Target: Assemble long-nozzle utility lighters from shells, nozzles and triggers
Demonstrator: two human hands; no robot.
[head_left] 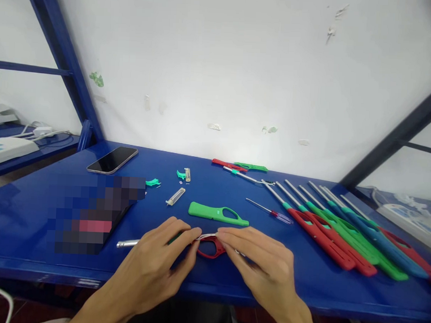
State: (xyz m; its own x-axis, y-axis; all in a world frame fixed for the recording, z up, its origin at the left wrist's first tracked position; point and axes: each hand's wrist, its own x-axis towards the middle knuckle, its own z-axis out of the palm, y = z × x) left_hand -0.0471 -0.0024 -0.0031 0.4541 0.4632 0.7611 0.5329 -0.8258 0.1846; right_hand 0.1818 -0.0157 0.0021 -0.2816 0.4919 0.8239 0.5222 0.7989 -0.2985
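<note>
A red gas-lighter casing with a loop-shaped grip lies near the front of the table, between my hands. My left hand is closed around its tube end; a metal tube sticks out to the left beneath that hand. The fingers of my right hand are closed at the casing's other end. A thin whitish wire runs along the casing's top edge between both sets of fingertips. Parts inside the casing are mostly covered by my fingers. Just behind lies a green casing half.
Several long lighters lie side by side at the right, near a screwdriver. Clear fuel tanks and teal triggers lie left of centre. A phone and a pixelated dark object are further left. A white wall stands behind.
</note>
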